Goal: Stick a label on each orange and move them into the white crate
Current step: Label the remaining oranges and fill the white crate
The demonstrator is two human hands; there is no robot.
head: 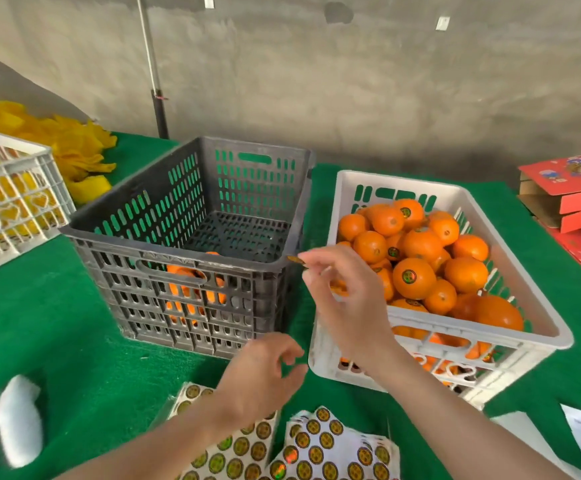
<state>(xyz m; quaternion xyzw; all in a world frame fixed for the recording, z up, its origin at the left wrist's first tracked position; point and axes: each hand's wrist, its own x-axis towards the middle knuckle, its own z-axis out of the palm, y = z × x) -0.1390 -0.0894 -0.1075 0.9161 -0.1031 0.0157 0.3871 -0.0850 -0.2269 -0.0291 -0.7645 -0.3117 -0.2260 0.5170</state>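
Pinching label in right hand, white crate just right of it. Left hand loosely curled, holding nothing, above sticker sheets.

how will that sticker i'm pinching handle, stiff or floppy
Probably floppy and almost weightless: the sticker looks paper-thin, pinched edge-on by the right hand. Its sticky side may cling to skin, so it likely won't slip, but it could curl or fold on itself.

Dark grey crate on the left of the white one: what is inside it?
The grey crate holds a few oranges at its near end, glimpsed through the slotted wall. Its far floor is bare. The wall hides how many there are.
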